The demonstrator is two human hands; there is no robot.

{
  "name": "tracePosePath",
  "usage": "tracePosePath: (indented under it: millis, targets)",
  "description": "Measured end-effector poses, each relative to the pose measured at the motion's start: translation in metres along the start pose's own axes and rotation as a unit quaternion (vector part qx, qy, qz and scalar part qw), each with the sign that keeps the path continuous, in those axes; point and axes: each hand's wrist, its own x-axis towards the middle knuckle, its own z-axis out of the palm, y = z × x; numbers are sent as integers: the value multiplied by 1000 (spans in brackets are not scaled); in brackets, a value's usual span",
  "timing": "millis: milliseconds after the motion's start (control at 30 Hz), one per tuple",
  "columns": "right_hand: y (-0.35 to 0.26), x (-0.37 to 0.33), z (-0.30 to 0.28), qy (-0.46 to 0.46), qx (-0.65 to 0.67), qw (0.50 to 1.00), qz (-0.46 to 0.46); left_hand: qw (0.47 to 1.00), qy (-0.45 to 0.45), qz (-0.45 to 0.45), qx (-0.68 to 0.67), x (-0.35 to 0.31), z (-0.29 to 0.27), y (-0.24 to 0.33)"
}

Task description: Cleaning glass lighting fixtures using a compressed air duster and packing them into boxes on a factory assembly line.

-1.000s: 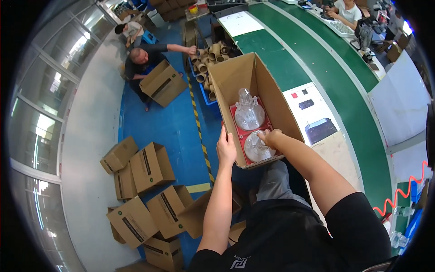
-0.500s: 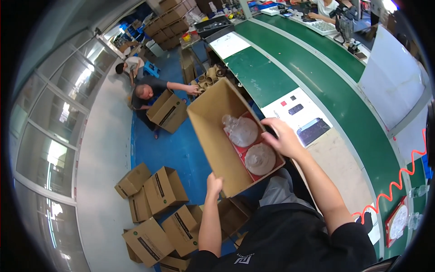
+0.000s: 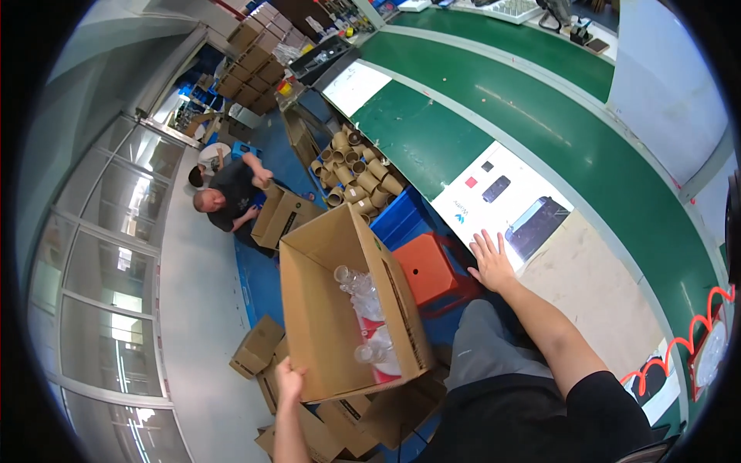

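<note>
My left hand (image 3: 290,380) is closed on the near left edge of a large open cardboard box (image 3: 316,332), which tilts toward me. Inside it, clear flask-like vessels with round necks (image 3: 361,293) lie on red trays (image 3: 384,376) along the right wall. Their lower parts are partly hidden by that wall. My right hand (image 3: 492,262) is off the box, fingers spread, over the edge of the workbench by a white printed sheet (image 3: 471,201); whether it touches the surface I cannot tell.
A red-orange stool (image 3: 424,270) and a blue bin (image 3: 400,214) stand right of the box. Several brown cardboard tubes (image 3: 355,170) are piled beyond. Open cartons (image 3: 258,347) lie on the floor at lower left. A co-worker (image 3: 231,197) handles another carton (image 3: 282,220). A coiled red hose (image 3: 656,363) hangs right.
My right hand has let go of the box and moved to the bench edge. The box has shifted left and down in view with my left hand. The co-worker's arm has drawn back to their carton.
</note>
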Motion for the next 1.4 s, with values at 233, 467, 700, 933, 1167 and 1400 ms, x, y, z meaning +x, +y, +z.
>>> tracePosePath:
  millis: [233,467,700,933,1167,1400]
  targets:
    - [-14,11,-13,-9,24,1000,1,984,36,45,170,72,-85,64]
    - [-19,22,-14,-61,-2,998,28,965,15,21,260,180,-182,9]
    - [-15,32,-21,-61,3,998,22,983,35,-100,148,298,-186,-88]
    - [-21,28,-10,-74,-35,996,34,985,103,-137,-4,388,-70,-265]
    - [-19,34,-3,-91,-96,991,9,919,213,-283,-173,437,189,-375]
    - [1,26,-7,10,-32,999,-31,962,54,-156,220,490,171,-488]
